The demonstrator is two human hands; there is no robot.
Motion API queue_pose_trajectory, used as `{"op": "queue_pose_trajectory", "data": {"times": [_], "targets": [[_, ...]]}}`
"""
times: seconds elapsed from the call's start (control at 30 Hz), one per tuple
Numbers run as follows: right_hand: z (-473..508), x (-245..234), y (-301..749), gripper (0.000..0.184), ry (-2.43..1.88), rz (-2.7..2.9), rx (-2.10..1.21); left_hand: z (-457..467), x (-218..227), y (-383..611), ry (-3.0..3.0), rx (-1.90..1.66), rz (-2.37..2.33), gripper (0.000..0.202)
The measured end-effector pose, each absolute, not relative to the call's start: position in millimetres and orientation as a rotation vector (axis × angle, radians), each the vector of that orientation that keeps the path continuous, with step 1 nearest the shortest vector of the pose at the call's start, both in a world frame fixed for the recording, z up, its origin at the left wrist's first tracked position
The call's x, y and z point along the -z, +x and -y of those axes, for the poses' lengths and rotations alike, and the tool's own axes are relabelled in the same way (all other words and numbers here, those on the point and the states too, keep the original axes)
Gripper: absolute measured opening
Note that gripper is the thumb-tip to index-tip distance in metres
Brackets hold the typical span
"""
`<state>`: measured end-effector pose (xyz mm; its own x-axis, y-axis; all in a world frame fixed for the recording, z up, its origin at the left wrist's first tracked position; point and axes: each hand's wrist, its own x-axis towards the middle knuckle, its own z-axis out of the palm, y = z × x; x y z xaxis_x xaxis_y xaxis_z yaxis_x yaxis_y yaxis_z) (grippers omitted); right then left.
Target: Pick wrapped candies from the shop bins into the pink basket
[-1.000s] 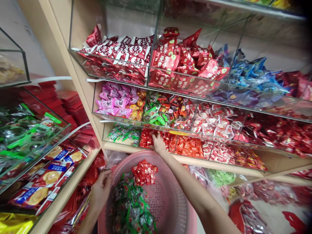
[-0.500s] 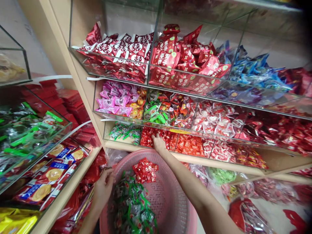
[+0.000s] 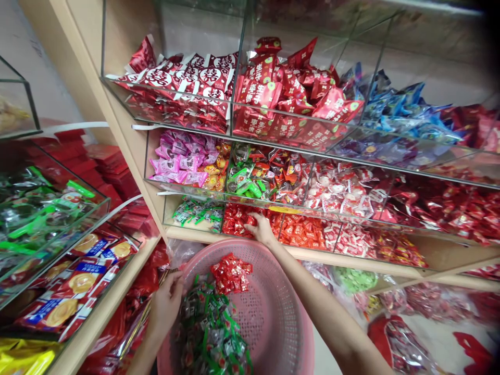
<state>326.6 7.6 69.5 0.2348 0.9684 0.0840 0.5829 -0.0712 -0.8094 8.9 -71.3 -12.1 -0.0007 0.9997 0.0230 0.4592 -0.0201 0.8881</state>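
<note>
Head view had the shelf's (image 3: 191, 236) red sweets (image 3: 234, 221) at the parted thumb and fingers of the nearer right hand (image 3: 264, 231), just past the basket (image 3: 273, 307), whose left rim the left hand (image 3: 167, 297) curled beside, its grip impossible to tell.

1. Illumination: moderate indoor light; source outside the view.
2. Glare: small highlights on the foil-wrapped red candies (image 3: 232, 273); faint reflections in the clear bin fronts (image 3: 273, 145).
3. Shadow: darkness around the biscuit packets (image 3: 84, 281).
4. Focus: lower-right bags (image 3: 404, 344) soft.
5. Edges: wide-angle stretching; wooden upright (image 3: 103, 104) slanted; upper-right corner black.
</note>
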Motion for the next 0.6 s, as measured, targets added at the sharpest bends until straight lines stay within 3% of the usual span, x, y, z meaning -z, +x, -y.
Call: {"op": "queue_pose_trajectory", "data": {"times": [0.23,0.6], "targets": [[56,-59,300,0.032,-1.126,0.563,-1.389,74,-6,62,1.44,-0.969,-1.341,0.033],[131,7,240,0.038,-1.134,0.199,-1.592,91,6,118,1.462,-0.761,-1.139,0.028]]}}
